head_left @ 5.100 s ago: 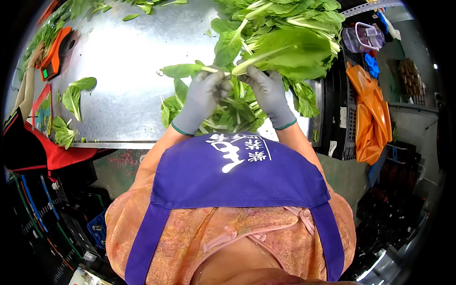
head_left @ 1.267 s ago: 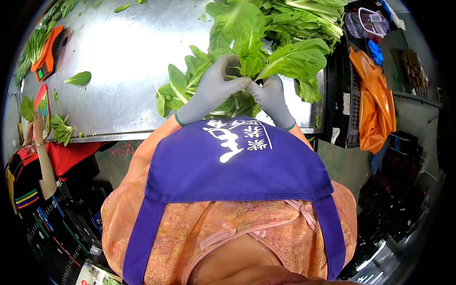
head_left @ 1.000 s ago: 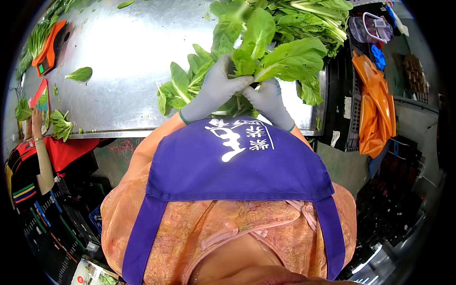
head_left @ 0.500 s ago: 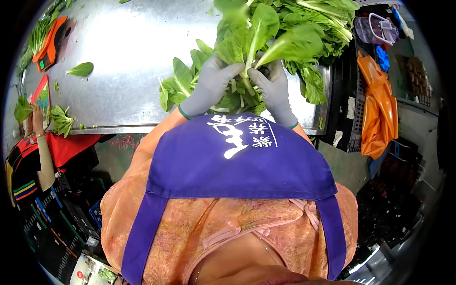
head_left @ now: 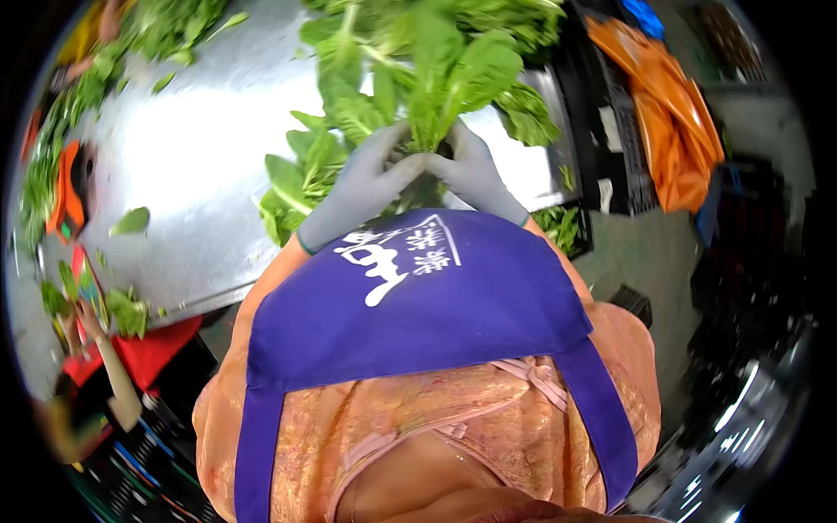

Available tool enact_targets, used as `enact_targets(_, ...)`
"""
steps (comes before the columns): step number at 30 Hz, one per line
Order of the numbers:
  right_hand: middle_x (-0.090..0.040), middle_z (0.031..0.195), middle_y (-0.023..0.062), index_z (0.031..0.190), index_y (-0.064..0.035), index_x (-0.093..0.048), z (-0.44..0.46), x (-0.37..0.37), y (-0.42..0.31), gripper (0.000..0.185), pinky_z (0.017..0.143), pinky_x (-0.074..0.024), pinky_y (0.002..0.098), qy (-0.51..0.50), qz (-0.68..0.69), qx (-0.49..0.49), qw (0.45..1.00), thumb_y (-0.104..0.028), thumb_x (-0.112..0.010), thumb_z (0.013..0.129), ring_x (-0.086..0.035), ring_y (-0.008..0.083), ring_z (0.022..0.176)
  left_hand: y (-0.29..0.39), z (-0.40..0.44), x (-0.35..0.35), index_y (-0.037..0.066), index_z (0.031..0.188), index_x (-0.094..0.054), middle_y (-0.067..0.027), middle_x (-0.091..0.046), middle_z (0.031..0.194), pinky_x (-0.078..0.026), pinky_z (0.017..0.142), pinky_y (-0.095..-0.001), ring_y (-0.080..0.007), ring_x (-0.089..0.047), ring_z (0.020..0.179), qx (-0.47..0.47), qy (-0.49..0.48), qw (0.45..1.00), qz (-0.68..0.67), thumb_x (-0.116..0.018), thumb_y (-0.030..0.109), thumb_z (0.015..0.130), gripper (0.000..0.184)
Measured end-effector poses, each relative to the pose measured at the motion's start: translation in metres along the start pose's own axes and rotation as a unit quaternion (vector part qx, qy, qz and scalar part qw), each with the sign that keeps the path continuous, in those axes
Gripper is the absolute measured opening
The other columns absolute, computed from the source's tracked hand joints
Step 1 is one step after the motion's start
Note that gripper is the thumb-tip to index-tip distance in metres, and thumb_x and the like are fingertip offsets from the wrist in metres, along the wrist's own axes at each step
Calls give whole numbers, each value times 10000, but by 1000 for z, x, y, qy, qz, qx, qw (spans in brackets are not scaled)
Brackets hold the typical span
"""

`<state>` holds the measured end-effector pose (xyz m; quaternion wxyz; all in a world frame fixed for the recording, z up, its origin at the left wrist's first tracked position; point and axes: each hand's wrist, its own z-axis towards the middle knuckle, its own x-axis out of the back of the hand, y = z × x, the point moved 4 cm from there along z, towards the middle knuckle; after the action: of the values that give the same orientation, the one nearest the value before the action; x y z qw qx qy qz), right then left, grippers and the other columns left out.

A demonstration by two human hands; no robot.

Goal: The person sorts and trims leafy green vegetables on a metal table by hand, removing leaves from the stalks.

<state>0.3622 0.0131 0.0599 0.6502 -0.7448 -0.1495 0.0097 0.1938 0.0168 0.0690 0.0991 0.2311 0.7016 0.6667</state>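
Note:
Both hands wear grey gloves. My left hand [head_left: 370, 174] and my right hand [head_left: 466, 166] meet around the base of a bunch of leafy greens [head_left: 436, 83], whose leaves point away from me. The fingers of each are closed on it, and the thumbs nearly touch. More loose greens [head_left: 301, 174] lie on the metal table [head_left: 192, 174], left of my left hand. A larger pile of greens [head_left: 519, 26] is at the far right, behind the bunch.
An orange scale [head_left: 68, 192] stands at the table's left, beside greens [head_left: 39, 179]. A co-worker's hands [head_left: 83, 322] hold leaves at the near left corner. Another person's hand shows at the far left. Black crates [head_left: 632, 166] with an orange bag [head_left: 667, 118] stand at the right.
The view has turned and shifted. The leaves that were spread between my hands now stand together as one bunch, and my hands have closed together around its base.

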Motion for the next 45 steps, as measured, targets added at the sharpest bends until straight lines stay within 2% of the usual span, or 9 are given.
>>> enact_targets(5, -564, 1314, 117, 1358, 18, -446, -16, 17, 5, 569, 1012, -427, 326, 18, 187, 36, 981, -30, -695, 848, -548, 181, 1176, 1, 9, -11, -73, 1369, -445, -79, -596, 1087, -505, 768, -244, -108, -599, 853, 48, -25, 984, -171, -628, 110, 944, 498)
enact_targets(15, -658, 1135, 108, 1301, 21, -501, -27, 15, 27, 513, 878, -508, 327, 100, 134, 40, 985, -71, -722, 847, -646, 187, 993, -5, 39, -30, -40, 1188, -565, -51, -663, 1009, -499, 785, -255, -94, -601, 870, 56, -8, 997, 54, -701, 71, 871, 363)
enact_targets(23, -635, 1086, 98, 1191, 32, -531, -40, 26, 10, 325, 963, -474, 333, 117, 361, -1, 925, 4, -652, 891, -646, 203, 1007, 11, 23, -41, -17, 1179, -575, -86, -666, 1075, -487, 889, -290, -144, -622, 968, 4, 15, 979, -205, -580, 54, 939, 250)
enact_targets(27, -661, 933, 41, 1216, 29, -561, -44, 35, 14, 388, 672, -457, 232, 169, 282, 22, 944, -155, -697, 904, -571, 84, 749, 12, 23, -45, -11, 1102, -582, -97, -655, 1003, -503, 881, -340, -198, -633, 956, 31, -6, 961, -274, -524, 85, 972, 172)
enact_targets(35, -677, 937, 60, 1064, 29, -663, -119, 154, -13, 201, 663, -503, 252, 540, -67, 212, 811, -83, -687, 898, -626, 104, 786, 8, 24, -27, 26, 1113, -566, -62, -599, 1006, -514, 899, -413, -201, -616, 934, 85, -1, 914, -396, -521, 183, 1014, 192)
enact_targets(37, -691, 977, 121, 1085, 65, -659, -153, 183, -9, 225, 655, -517, 271, 630, 12, 181, 755, -72, -671, 907, -654, 130, 810, 7, 22, -21, 22, 1168, -537, -51, -583, 1035, -513, 906, -413, -190, -606, 937, 101, -1, 920, -378, -518, 170, 1015, 214)
enact_targets(42, -707, 939, 211, 1020, 74, -676, -256, 271, 151, 376, 736, -543, 385, 647, -258, -171, 697, -273, -698, 875, -692, 287, 857, -10, 18, -11, 18, 1289, -478, -32, -538, 1023, -434, 728, -325, -141, -495, 795, 92, -59, 940, -322, -560, 109, 989, 325)
enact_targets(43, -714, 845, 213, 944, 53, -714, -269, 279, 189, 437, 753, -529, 413, 624, -396, -212, 640, -371, -731, 843, -692, 348, 864, -14, 16, -8, 22, 1260, -493, -32, -531, 1002, -428, 717, -324, -139, -484, 777, 32, -66, 966, -247, -567, 95, 982, 297)
enact_targets(45, -703, 850, 247, 887, 43, -698, -293, 276, 271, 465, 813, -507, 482, 337, -446, -335, 758, -413, -732, 801, -653, 451, 919, -18, 11, -3, 29, 1181, -525, -18, -503, 921, -396, 676, -308, -123, -445, 721, -2, -46, 982, -181, -581, 65, 967, 224)
